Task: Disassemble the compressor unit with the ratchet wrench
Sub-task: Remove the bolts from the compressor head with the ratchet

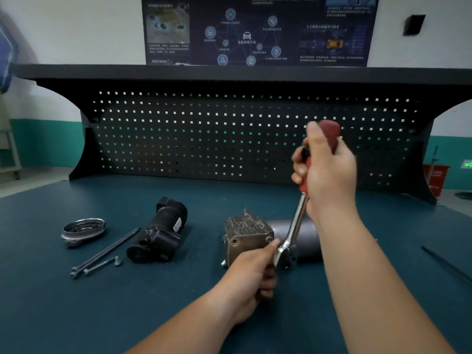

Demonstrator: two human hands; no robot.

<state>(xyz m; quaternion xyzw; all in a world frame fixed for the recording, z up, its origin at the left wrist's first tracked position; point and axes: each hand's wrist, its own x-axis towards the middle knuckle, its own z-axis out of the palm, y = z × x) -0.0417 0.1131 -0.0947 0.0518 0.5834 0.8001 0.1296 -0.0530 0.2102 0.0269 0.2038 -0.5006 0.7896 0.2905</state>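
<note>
Near the middle of the worktop (76, 302), the right hand (329, 172) is wrapped tight round the red handle of the wrench (297, 221), thumb up along the grip, handle raised steeply toward the pegboard (229, 136). Down at the other end, the left hand (251, 274) curls round the wrench head, thumb pressed on it, steadying it at the near right corner of the compressor (249, 235). The bolt itself is hidden under the head, so I can't tell whether the socket is fully seated. The compressor lies on its side, finned metal block to the left, grey motor can (306, 236) running off to the right behind the wrench. Now look toward the left edge: a black housing (158, 233) lies well apart from the block, and a round metal cover (84, 229) sits beyond it. Two long bolts (107, 251) lie between those two, with a short bolt (102, 265) just beside them. So a good part of the strip-down looks done. What's left, by my reckoning: block and motor can are joined, and the fastener under the wrench reads as the one in hand, with more fixings showing on the block's face. A thin dark rod (447, 264) lies by the right edge.
</note>
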